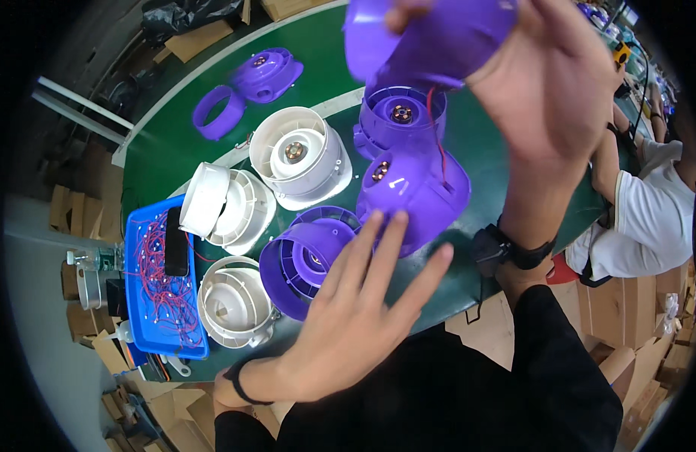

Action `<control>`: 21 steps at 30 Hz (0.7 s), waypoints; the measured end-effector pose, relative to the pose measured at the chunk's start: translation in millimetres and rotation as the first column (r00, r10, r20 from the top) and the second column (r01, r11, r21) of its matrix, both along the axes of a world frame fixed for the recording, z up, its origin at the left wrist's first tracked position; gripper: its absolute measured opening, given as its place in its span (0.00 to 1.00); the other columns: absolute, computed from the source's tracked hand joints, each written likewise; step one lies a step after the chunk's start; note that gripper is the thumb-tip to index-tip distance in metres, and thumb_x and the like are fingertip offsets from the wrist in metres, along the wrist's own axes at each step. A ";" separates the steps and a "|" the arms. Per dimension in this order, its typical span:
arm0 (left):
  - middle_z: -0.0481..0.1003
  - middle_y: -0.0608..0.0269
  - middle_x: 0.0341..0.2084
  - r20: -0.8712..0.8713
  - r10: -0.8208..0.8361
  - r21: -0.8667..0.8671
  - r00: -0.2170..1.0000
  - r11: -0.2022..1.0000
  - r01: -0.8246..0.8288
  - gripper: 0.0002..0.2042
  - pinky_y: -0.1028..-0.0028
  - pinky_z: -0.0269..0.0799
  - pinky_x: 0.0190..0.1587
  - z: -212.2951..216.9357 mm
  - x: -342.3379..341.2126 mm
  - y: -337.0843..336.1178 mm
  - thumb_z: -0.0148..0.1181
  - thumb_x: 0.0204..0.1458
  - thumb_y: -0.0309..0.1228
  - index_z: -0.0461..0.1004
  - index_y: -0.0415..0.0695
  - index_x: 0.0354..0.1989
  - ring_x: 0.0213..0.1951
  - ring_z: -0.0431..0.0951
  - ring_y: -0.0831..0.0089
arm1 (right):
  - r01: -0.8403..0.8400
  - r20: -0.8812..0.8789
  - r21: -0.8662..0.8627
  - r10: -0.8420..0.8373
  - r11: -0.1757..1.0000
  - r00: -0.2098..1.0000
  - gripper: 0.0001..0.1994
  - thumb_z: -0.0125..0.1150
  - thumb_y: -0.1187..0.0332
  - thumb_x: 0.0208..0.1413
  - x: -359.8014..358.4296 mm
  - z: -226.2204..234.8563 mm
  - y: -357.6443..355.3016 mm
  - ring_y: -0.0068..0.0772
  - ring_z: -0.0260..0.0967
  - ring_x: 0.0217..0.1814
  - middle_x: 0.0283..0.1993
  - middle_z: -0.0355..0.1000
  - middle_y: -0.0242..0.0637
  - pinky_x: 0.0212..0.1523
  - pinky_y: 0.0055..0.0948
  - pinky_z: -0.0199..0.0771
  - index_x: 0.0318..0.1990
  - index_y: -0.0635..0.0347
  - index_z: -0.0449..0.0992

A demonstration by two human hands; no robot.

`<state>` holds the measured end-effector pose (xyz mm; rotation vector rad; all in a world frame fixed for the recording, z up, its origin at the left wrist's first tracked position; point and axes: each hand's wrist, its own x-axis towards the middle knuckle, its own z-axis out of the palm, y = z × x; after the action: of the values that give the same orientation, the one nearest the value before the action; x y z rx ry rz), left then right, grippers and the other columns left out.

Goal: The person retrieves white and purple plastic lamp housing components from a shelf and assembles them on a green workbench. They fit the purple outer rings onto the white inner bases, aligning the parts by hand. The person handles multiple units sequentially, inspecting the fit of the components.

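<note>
Holding a purple fan housing up at the frame's top centre, right hand clamped round it; left hand hovers open-fingered, gripping nothing, over purple fan housings on the green table.

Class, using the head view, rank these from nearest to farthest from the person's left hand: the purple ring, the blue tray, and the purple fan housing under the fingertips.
1. The purple fan housing, right beneath the left hand fingertips.
2. The blue tray, off to the hand's left at the table edge.
3. The purple ring, far up the green table, beyond the white housings.
</note>
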<state>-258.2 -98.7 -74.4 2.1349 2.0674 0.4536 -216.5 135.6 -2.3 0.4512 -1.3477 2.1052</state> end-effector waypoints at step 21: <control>0.75 0.41 0.33 0.076 0.343 0.021 0.936 0.938 -0.346 0.20 0.50 0.74 0.36 -54.6 -26.9 54.2 0.56 0.55 0.25 0.66 0.38 0.58 0.34 0.78 0.42 | 0.269 -0.095 0.246 -0.252 0.931 0.963 0.17 0.49 0.64 0.65 33.6 14.0 11.8 0.41 0.76 0.39 0.42 0.75 0.53 0.43 0.39 0.79 0.52 0.70 0.68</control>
<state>-285.1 -44.5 -129.0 1.7411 2.4142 0.5991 -182.9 147.4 11.7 0.4128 -1.5590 1.6965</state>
